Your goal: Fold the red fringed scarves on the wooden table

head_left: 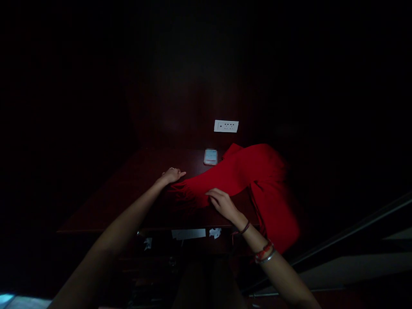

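Note:
A red fringed scarf (238, 171) stretches across the dark wooden desk (125, 184). Its fringe ends toward the left, and its other part bends down over the right side of the desk. My left hand (173, 175) lies beside the upper corner of the fringe, one finger stretched out to the right and nothing visible in its grasp. Along the scarf's near edge, my right hand (222, 203) rests its extended fingertips on the cloth. Its thumb is hidden. Bracelets circle my right forearm.
A small pale box-like item (210, 157) with a blurred face sits behind the scarf. On the back panel is a white power socket (226, 126). Papers (188, 234) lie under the desk's front edge. The surroundings are very dark.

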A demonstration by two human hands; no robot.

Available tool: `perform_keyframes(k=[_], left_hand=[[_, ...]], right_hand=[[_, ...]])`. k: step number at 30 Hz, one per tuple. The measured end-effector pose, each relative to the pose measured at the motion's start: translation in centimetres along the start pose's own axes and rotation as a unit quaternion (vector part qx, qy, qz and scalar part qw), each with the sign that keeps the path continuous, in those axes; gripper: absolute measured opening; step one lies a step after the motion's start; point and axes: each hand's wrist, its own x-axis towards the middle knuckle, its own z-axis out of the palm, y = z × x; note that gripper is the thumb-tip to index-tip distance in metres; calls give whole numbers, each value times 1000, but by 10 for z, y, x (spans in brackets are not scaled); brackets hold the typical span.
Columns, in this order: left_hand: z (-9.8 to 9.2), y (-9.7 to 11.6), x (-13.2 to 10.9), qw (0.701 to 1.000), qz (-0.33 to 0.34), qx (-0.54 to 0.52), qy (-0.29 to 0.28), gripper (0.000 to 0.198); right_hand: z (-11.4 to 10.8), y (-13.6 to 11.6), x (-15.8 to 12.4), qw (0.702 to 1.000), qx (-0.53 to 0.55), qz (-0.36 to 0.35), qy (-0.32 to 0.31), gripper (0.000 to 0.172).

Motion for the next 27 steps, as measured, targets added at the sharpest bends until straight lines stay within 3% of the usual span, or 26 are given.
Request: perform_keyframes(k=[3,10,13,16,19,22,24,27], left_hand=[[4,10,2,998,-2,47,34,41],[16,21,2,992,40,-54,-110,31],[9,18,-5,961,78,-204,-167,29],[0,15,-16,889,97,-397,-208,30],[-6,18,-24,861,88,-436,-248,36],[-11,23,-28,889,63,-400,-212,29],[-12,21,-27,915,31,-353,-195,24],[-10,8,-25,975,-17,-147,-164,26]], right_hand=[[-4,-3,0,996,-33,-23,-83,30],[6,-13,-1,981,-145,-23,-127,33],[11,-13,7,979,-154,-29,-133,36],[14,-12,18,997,-61,22,-41,37],[13,-10,30,982,43,150,109,35],[8,-8,36,957,63,233,159,31],[5,-7,32,976,45,184,107,29],[3,-8,19,998,-44,37,-26,32]])
